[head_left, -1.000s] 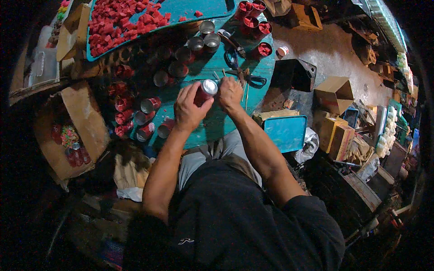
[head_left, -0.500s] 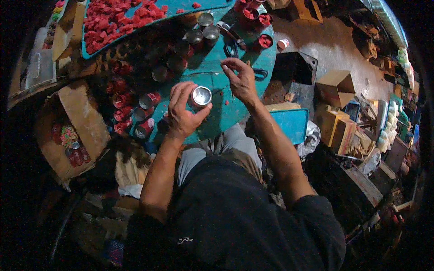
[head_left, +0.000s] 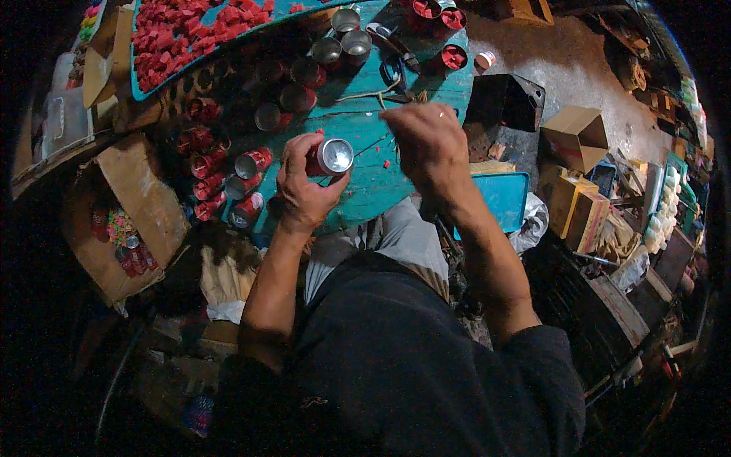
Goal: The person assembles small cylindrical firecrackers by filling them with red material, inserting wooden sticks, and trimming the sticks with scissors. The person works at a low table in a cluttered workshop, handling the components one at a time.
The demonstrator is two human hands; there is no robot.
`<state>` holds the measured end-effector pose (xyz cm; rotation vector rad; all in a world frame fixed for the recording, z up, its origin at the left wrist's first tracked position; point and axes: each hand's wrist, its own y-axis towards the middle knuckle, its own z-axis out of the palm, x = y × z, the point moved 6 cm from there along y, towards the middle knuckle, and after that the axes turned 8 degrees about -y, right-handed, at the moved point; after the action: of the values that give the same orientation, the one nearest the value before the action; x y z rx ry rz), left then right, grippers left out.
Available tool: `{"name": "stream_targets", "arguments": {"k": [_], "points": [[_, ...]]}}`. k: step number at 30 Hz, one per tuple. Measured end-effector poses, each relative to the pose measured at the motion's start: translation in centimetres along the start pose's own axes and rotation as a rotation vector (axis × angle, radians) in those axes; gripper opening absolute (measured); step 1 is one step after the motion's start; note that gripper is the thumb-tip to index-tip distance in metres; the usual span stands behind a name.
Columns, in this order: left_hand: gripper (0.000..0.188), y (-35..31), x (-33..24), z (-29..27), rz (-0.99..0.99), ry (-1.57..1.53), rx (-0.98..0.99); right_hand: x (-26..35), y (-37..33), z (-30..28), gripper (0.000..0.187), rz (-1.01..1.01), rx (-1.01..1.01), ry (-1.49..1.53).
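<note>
My left hand (head_left: pixel 304 186) is wrapped round a small red metal can (head_left: pixel 335 156), its shiny silver round end turned up toward me. To the right, my right hand (head_left: pixel 434 145) is raised over the table, blurred by motion. Its fingers are drawn together at the tips; anything thin between them cannot be made out. A pale string (head_left: pixel 362 96) lies just beyond, near dark-handled scissors (head_left: pixel 392 72). Left of my left hand, several red cans (head_left: pixel 253 162) lie on their sides. Open silver-lined cans (head_left: pixel 355 44) stand farther back.
The teal table (head_left: pixel 365 206) carries a blue-rimmed tray (head_left: pixel 137 76) of red chunks at far left. Cans filled with red pieces (head_left: pixel 454 57) stand at far right. A cardboard box (head_left: pixel 129 221) sits low on the left; another open box (head_left: pixel 575 137) and a blue tray (head_left: pixel 502 202) are right.
My right hand has moved to the right and looks larger and blurred. My left hand keeps the can, tilted slightly more toward me. The whole view has shifted a little.
</note>
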<state>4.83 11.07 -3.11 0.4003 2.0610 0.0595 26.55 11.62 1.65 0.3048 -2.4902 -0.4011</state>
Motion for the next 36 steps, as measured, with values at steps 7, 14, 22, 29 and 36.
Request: {"name": "stream_targets", "arguments": {"k": [7,14,22,29,36], "points": [[0.073,0.9,-2.5,-0.9,0.165,0.062,-0.040,4.8,-2.0,-2.4,0.045,-0.108,0.067,-0.113],[0.072,1.1,-3.0,-0.7,0.211,0.074,-0.038,5.1,-1.8,-1.9,0.042,-0.136,0.061,-0.149],[0.067,1.0,-2.6,-0.4,0.219,0.158,0.001,5.2,-2.1,-1.0,0.042,-0.147,0.097,-0.158],[0.066,1.0,-3.0,0.0,0.226,0.176,0.036,4.9,-1.8,0.3,0.038,-0.104,0.171,-0.043],[0.070,0.8,-2.8,-0.3,0.172,0.163,0.040,2.5,-2.6,-0.9,0.034,0.122,0.331,0.026]]}}
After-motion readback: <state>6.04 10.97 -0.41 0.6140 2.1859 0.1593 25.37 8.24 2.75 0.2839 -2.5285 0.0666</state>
